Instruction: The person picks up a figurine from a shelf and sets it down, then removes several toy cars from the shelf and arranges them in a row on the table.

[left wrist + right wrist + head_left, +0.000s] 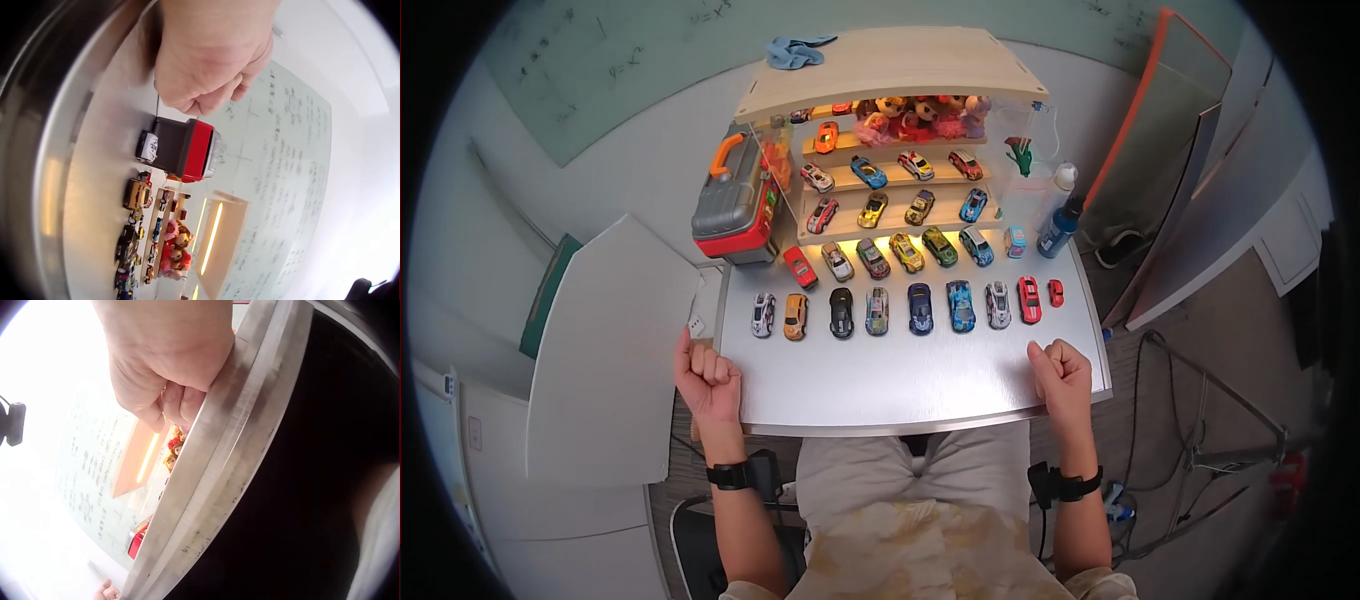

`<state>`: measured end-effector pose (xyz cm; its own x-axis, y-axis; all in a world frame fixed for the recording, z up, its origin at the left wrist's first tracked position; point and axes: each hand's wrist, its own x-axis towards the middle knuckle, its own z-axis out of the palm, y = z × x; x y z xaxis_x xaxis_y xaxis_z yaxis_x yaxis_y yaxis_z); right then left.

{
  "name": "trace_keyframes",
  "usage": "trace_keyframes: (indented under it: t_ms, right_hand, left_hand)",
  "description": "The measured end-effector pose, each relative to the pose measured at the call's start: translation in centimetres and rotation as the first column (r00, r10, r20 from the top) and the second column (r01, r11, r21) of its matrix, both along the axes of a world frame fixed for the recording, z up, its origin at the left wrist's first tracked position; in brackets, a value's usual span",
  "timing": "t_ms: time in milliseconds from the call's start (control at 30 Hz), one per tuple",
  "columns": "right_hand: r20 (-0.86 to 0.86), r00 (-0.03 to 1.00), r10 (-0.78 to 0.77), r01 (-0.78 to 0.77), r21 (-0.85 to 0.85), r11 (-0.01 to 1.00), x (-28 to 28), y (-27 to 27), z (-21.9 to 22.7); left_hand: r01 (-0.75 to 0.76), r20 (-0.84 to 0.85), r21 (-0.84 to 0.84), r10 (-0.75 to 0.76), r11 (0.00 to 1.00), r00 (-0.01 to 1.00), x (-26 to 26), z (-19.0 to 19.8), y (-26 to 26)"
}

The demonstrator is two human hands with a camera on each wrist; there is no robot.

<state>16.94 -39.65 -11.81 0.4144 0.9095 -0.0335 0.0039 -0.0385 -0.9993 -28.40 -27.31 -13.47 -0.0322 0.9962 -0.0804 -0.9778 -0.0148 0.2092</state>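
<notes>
My left hand [710, 380] is at the table's left front corner, its fingers curled with nothing in them. The right hand [1064, 380], also curled and holding nothing, is over the right front edge, thumb upward. Between and beyond the hands, toy cars stand in a front row: a white car [763, 314] is nearest the left hand, and a red striped car [1028, 300] and a small red car [1056, 292] are nearest the right. A black car [841, 312] and a dark blue car [920, 308] stand mid-row. Behind them is another row, with a red car [800, 268] at its left.
A lit wooden display shelf [890, 60] holds more cars and several dolls [920, 115]; a blue cloth [797, 52] lies on its top. A toolbox [735, 205] stands at left, a blue bottle [1060, 228] at right. The silver table [890, 385] has a raised metal edge.
</notes>
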Motion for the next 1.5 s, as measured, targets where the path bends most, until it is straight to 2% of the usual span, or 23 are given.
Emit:
trace_keyframes:
  t_ms: [133, 333, 433, 467, 500, 567, 600, 700, 733, 833, 1133, 1300, 1433, 1467, 1500]
  right_hand:
    - [0.011, 0.999, 0.034, -0.034, 0.015, 0.999, 0.0, -0.1, 0.5]
    - [0.014, 1.0, 0.025, -0.025, 0.021, 0.999, 0.0, -0.2, 0.2]
    - [0.069, 0.997, -0.018, 0.015, 0.036, 0.999, -0.2, 0.1, 0.6]
    - [0.141, 0.99, -0.023, 0.016, 0.05, 0.999, 0.1, 0.2, 0.8]
    - [0.314, 0.948, -0.06, 0.023, 0.121, 0.992, 0.3, 0.4, 1.3]
    - [0.614, 0.773, -0.16, -0.003, 0.255, 0.967, 0.7, 1.1, 3.1]
    - [0.663, 0.747, -0.058, -0.045, 0.137, 0.99, 1.0, 1.1, 3.8]
    - [0.871, 0.478, -0.111, -0.139, 0.2, 0.97, 1.0, 1.7, 2.6]
    - [0.837, 0.547, -0.009, -0.154, 0.112, 0.982, 0.6, 1.4, 2.6]
    - [0.886, 0.463, 0.033, -0.162, 0.048, 0.986, 0.5, 1.3, 1.4]
    - [0.886, 0.462, -0.04, -0.127, 0.11, 0.986, 0.0, 0.7, 0.9]
    - [0.77, 0.592, -0.239, -0.041, 0.325, 0.945, -0.5, 0.4, 0.4]
    - [0.602, 0.766, -0.226, 0.076, 0.265, 0.961, 0.0, 0.2, -0.5]
    - [0.559, 0.797, -0.229, 0.102, 0.251, 0.963, -0.1, 0.2, -0.7]
    - [0.569, 0.787, -0.238, 0.101, 0.262, 0.96, -0.1, 0.2, -0.7]
  left_hand:
    - [0.027, -0.016, -0.006, -0.027, 1.0, 1.0, 1.0, -0.4, 0.7]
    - [0.067, -0.051, 0.052, -0.064, 0.996, 0.997, -0.7, -0.9, 0.3]
    - [0.037, -0.049, 0.038, -0.035, 0.999, 0.998, -0.2, -0.6, 0.4]
    - [0.033, -0.051, 0.028, -0.032, 0.999, 0.998, -0.3, -0.6, 0.4]
    - [0.029, -0.053, 0.018, -0.028, 0.999, 0.998, -0.4, -0.6, 0.5]
    - [0.028, -0.05, 0.009, -0.028, 1.0, 0.998, -0.2, -0.5, 0.6]
    - [0.032, -0.047, 0.01, -0.031, 0.999, 0.998, -0.1, -0.3, 0.6]
    - [0.055, -0.055, 0.034, -0.053, 0.998, 0.997, -0.1, -0.2, 0.5]
    - [0.063, -0.06, 0.051, -0.06, 0.997, 0.996, -0.2, -0.1, 0.6]
    - [0.041, -0.046, 0.009, -0.041, 0.999, 0.998, -0.2, -0.1, 0.5]
    - [0.081, -0.044, 0.069, -0.078, 0.994, 0.996, -0.1, -0.3, 0.4]
    - [0.077, -0.026, 0.056, -0.075, 0.996, 0.997, -0.1, -0.4, 0.4]
    - [0.048, -0.04, 0.029, -0.047, 0.998, 0.998, 0.4, 0.2, 0.3]
    - [0.048, -0.041, 0.03, -0.047, 0.998, 0.998, 0.4, 0.2, 0.3]
    - [0.048, -0.042, 0.028, -0.047, 0.998, 0.998, 0.4, 0.1, 0.2]
